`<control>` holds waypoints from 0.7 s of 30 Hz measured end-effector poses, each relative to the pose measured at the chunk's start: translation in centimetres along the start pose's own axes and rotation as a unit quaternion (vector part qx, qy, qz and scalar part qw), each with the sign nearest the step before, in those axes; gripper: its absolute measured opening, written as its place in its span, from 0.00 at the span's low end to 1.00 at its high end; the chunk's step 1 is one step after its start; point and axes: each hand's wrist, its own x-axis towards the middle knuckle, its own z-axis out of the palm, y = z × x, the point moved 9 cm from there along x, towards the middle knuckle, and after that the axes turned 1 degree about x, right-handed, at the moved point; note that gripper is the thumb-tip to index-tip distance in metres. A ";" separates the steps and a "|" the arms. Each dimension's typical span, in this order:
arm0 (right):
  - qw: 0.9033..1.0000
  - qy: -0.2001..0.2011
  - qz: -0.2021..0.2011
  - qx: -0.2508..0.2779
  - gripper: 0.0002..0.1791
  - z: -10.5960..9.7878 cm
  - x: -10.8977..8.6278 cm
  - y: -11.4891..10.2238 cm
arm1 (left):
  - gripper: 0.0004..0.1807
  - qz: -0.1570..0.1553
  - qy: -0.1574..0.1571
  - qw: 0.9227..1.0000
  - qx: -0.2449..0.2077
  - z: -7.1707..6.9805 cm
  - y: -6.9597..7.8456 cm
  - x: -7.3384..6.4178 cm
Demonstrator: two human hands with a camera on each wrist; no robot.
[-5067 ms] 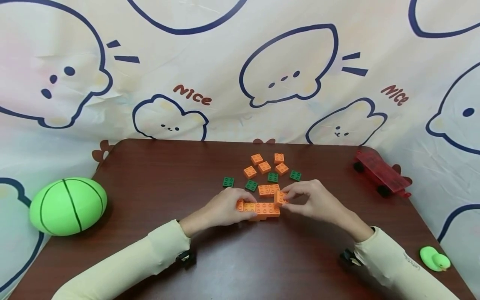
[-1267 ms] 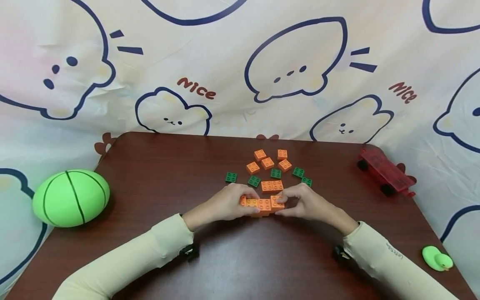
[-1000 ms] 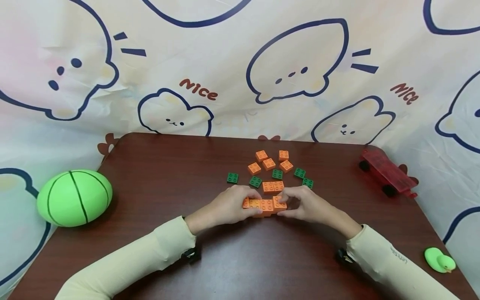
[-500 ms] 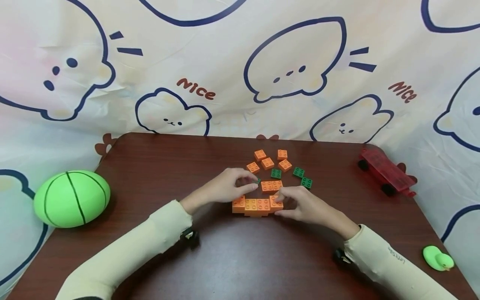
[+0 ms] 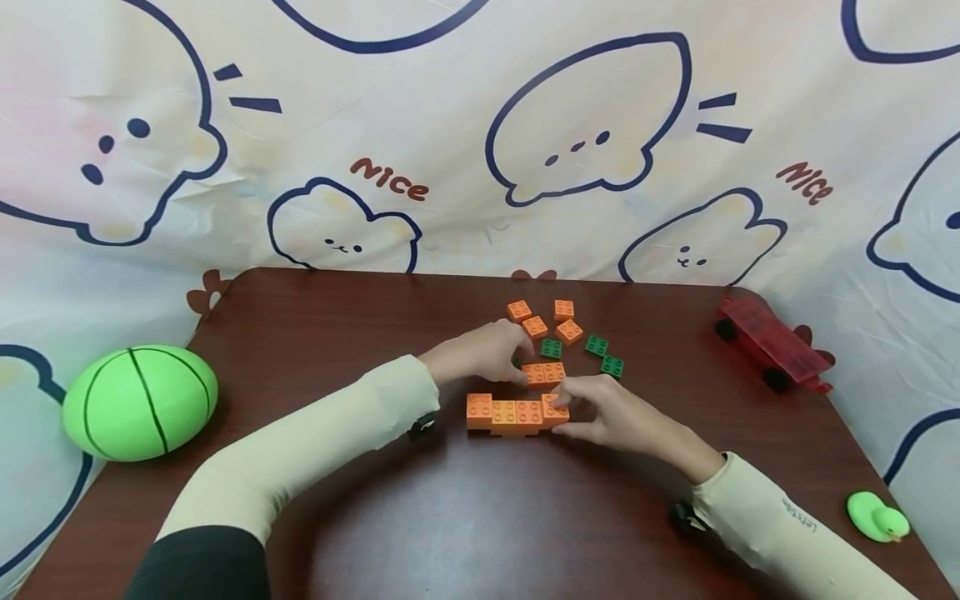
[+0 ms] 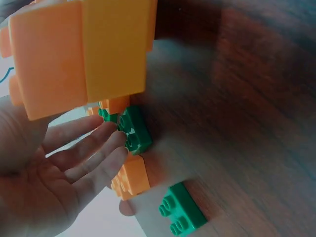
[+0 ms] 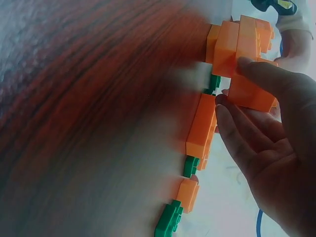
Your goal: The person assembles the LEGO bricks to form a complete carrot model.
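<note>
Orange toy-brick assembly [image 5: 504, 414] extended leftward from the right hand [image 5: 618, 412], which pinched its end brick [image 7: 244, 94]. Left hand [image 5: 483, 354] had moved off, fingers loosely spread near a green brick [image 6: 138, 131], leaving single-hand support.

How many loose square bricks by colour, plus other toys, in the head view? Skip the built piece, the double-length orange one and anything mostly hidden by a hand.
Orange bricks: 4
Green bricks: 3
Green ball: 1
Green duck: 1
Red wheeled board: 1
Total: 10
</note>
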 end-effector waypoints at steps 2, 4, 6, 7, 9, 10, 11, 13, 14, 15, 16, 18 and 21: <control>1.000 -0.001 0.002 -0.001 0.15 0.0 0.0 0.1 | 0.22 0.001 0.003 1.000 0.009 -0.1 0.4 0.3; 1.000 -0.002 0.003 -0.001 0.15 0.0 0.0 0.1 | 0.19 0.005 0.002 1.000 0.012 -0.2 0.7 0.6; 1.000 -0.003 0.002 -0.001 0.15 0.0 -0.1 0.0 | 0.16 0.007 -0.004 1.000 0.015 0.0 1.0 0.9; 1.000 -0.004 0.001 0.000 0.15 0.0 -0.1 0.0 | 0.15 0.008 -0.006 1.000 0.017 0.1 1.1 1.1; 1.000 -0.004 -0.001 0.000 0.15 0.0 0.0 -0.1 | 0.13 0.007 -0.015 1.000 0.022 0.4 1.4 1.4; 1.000 -0.004 -0.004 0.000 0.15 0.0 0.0 -0.2 | 0.13 0.004 -0.021 0.999 0.024 0.6 1.4 1.5; 1.000 -0.004 -0.003 0.001 0.15 0.0 0.0 -0.2 | 0.13 0.002 -0.027 0.999 0.027 0.8 1.5 1.6; 1.000 -0.004 -0.004 0.001 0.15 0.0 0.0 -0.2 | 0.12 0.001 -0.031 0.999 0.035 0.8 1.6 1.6; 1.000 -0.004 -0.006 0.001 0.15 0.0 0.1 -0.2 | 0.12 0.002 -0.034 0.999 0.038 0.8 1.6 1.6; 1.000 -0.004 -0.007 0.001 0.15 0.0 0.1 -0.2 | 0.11 0.003 -0.036 0.999 0.038 0.7 1.6 1.6; 1.000 -0.004 -0.006 0.001 0.15 0.0 0.1 -0.2 | 0.10 0.006 -0.034 0.999 0.037 0.4 1.7 1.4; 1.000 -0.004 -0.005 -0.001 0.16 0.0 0.1 -0.1 | 0.07 0.011 -0.022 0.999 0.036 -0.4 1.7 1.0; 1.000 -0.004 0.000 -0.002 0.15 -0.1 0.1 0.0 | 0.09 0.018 -0.006 1.000 0.020 -1.7 1.6 0.1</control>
